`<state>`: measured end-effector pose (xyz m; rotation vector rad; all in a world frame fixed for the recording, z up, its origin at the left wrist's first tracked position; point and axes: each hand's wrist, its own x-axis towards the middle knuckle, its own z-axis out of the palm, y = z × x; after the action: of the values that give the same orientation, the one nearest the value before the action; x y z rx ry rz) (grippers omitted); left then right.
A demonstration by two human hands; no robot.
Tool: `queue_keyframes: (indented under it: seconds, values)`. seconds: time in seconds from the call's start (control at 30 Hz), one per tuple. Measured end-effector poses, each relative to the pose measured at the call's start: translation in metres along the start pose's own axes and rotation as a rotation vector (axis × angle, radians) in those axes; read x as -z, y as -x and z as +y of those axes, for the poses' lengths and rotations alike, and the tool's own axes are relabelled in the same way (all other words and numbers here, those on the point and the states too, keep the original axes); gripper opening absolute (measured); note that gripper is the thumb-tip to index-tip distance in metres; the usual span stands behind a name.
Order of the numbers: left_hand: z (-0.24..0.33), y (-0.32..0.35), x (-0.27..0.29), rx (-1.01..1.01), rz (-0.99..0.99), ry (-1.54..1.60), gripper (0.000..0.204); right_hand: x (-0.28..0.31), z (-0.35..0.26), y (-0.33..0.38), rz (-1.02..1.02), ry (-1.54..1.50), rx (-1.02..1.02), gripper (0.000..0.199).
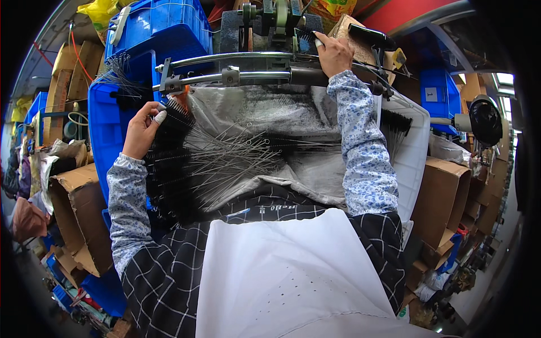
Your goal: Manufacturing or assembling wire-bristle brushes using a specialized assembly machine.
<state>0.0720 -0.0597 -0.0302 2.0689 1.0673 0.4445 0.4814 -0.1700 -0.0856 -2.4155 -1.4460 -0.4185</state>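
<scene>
A heap of black bottle brushes [186, 163] with twisted wire stems lies on a grey sheet [282, 118] across my lap. My left hand [142, 130] rests on the left end of the heap, fingers closed around a brush's bristle head. My right hand [333, 52] reaches up to the machine [265, 25] and grips a black lever handle [366, 36] at its right side. Two metal rails [236, 67] run across in front of the machine.
Blue plastic crates [158, 28] stand at the upper left, with a few brushes [121, 76] poking out. A white bin [414, 152] holds more brushes on the right. Cardboard boxes [445, 191] flank both sides. A white apron [282, 270] covers my lap.
</scene>
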Motion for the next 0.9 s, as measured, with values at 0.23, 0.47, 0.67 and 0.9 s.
queue_keyframes:
  seconds: [0.23,0.47,0.67,0.9]
  values:
    - [-0.007,-0.001,-0.003,-0.043,-0.040,0.063,0.013,-0.023,0.013,-0.020,-0.039,0.140,0.112,0.036]
    - [-0.041,-0.005,0.016,-0.045,0.327,0.104,0.014,-0.010,0.018,-0.005,-0.055,0.103,-0.062,0.037]
    - [-0.021,-0.017,0.055,-0.207,0.646,0.587,0.017,-0.009,0.021,0.005,-0.020,-0.082,-0.228,0.039]
    - [-0.004,0.036,0.184,-0.401,1.143,-1.153,0.011,-0.010,-0.007,0.002,-0.031,-0.121,-0.208,0.037]
